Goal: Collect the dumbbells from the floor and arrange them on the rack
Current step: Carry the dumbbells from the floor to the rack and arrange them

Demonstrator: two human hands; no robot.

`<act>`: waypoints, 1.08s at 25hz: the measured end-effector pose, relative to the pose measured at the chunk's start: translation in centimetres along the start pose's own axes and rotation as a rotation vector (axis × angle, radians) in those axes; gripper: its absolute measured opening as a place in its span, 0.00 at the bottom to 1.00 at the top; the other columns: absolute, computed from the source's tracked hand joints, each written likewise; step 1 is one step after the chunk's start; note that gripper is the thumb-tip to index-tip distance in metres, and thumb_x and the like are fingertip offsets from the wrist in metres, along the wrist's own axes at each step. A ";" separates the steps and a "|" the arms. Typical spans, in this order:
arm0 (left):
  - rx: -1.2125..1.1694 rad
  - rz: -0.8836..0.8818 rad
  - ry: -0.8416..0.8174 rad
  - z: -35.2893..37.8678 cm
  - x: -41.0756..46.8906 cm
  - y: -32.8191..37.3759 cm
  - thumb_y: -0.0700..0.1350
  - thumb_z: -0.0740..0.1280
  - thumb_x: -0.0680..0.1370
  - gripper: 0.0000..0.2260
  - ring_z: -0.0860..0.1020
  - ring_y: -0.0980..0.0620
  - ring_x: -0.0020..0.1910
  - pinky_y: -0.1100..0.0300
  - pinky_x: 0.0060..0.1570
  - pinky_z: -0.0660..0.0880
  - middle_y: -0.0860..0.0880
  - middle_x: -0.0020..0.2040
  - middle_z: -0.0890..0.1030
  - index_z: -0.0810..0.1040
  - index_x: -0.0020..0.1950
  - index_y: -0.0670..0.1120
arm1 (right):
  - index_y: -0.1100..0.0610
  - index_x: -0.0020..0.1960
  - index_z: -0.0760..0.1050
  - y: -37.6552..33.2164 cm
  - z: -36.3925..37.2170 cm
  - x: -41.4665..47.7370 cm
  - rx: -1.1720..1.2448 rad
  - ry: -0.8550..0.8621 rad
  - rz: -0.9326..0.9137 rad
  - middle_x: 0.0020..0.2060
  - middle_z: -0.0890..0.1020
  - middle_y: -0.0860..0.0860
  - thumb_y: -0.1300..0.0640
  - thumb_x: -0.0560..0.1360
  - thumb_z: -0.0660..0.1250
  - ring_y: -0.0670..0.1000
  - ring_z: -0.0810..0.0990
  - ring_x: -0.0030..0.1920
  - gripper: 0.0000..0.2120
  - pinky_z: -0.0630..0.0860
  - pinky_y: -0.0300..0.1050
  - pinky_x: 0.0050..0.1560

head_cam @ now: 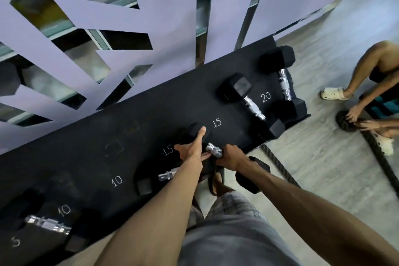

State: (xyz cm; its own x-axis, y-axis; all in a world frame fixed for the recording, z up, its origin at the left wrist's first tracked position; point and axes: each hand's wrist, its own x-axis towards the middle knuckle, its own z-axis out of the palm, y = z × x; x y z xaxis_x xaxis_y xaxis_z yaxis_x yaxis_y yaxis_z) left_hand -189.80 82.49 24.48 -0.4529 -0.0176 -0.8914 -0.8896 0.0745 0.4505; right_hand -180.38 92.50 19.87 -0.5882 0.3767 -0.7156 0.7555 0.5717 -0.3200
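A long black rack (pixel 133 131) runs diagonally, chalked with 5, 10, 15 and 20. A black hex dumbbell with a chrome handle (pixel 213 150) lies between the two 15 marks. My right hand (pixel 232 157) is closed around that handle near its lower head (pixel 252 174). My left hand (pixel 192 147) lies flat on the upper head, fingers spread. Another dumbbell (pixel 151 178) rests just left under my left forearm. Two larger dumbbells (pixel 248 99) (pixel 284 80) sit by the 20 mark. One more dumbbell (pixel 48 223) lies at the rack's lower left.
A purple cut-out wall panel (pixel 112 24) stands right behind the rack. On the grey floor at the right another person crouches (pixel 367 84), hands on a thick black battle rope (pixel 375 155) that trails past the rack's end. My sandalled foot (pixel 216 181) is below the rack edge.
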 end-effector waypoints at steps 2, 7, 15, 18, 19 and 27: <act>-0.024 -0.024 0.065 1.8 1.5 1.5 0.53 0.82 0.61 0.44 0.76 0.39 0.62 0.45 0.38 0.83 0.42 0.68 0.70 0.62 0.70 0.49 | 0.59 0.51 0.77 -0.2 -1.7 2.8 -0.050 -0.047 -0.035 0.47 0.84 0.58 0.47 0.64 0.70 0.59 0.82 0.47 0.20 0.77 0.47 0.41; -0.151 -0.060 0.166 4.2 4.4 3.3 0.52 0.82 0.61 0.44 0.76 0.43 0.60 0.45 0.40 0.83 0.45 0.67 0.72 0.64 0.71 0.48 | 0.62 0.52 0.76 -1.1 -4.4 8.2 -0.151 -0.143 -0.108 0.51 0.82 0.60 0.51 0.69 0.70 0.62 0.81 0.53 0.18 0.75 0.47 0.46; -0.334 -0.019 0.238 5.4 6.6 2.0 0.50 0.82 0.61 0.42 0.77 0.46 0.59 0.48 0.47 0.83 0.48 0.64 0.74 0.65 0.70 0.53 | 0.58 0.44 0.70 -1.3 -5.6 12.5 -0.218 -0.344 -0.226 0.42 0.78 0.55 0.58 0.70 0.68 0.54 0.77 0.42 0.07 0.69 0.42 0.41; -0.350 0.000 0.203 5.0 6.8 1.1 0.49 0.82 0.62 0.41 0.77 0.47 0.60 0.50 0.49 0.83 0.49 0.63 0.75 0.66 0.71 0.52 | 0.57 0.40 0.70 -0.9 -5.6 13.1 -0.254 -0.386 -0.260 0.36 0.76 0.51 0.57 0.68 0.68 0.54 0.79 0.40 0.07 0.68 0.42 0.38; -0.348 0.005 0.187 4.4 6.8 0.8 0.49 0.82 0.62 0.41 0.78 0.48 0.59 0.51 0.49 0.83 0.50 0.63 0.75 0.67 0.71 0.52 | 0.56 0.39 0.70 -0.8 -5.3 13.3 -0.279 -0.398 -0.262 0.35 0.76 0.50 0.56 0.68 0.67 0.54 0.79 0.39 0.06 0.68 0.42 0.37; -0.130 0.209 0.208 -0.5 6.1 -2.6 0.51 0.76 0.71 0.25 0.82 0.52 0.53 0.54 0.49 0.82 0.46 0.59 0.82 0.76 0.65 0.46 | 0.58 0.57 0.73 -1.7 -5.8 10.1 -0.543 -0.297 -0.350 0.53 0.80 0.57 0.52 0.76 0.61 0.60 0.80 0.53 0.14 0.75 0.50 0.49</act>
State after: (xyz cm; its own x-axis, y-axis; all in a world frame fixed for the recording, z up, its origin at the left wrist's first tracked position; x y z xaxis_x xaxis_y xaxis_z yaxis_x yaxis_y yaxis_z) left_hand -190.29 81.67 17.88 -0.6171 -0.2201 -0.7555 -0.7699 -0.0298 0.6375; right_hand -189.29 99.52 16.78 -0.6080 -0.0665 -0.7911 0.2401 0.9344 -0.2631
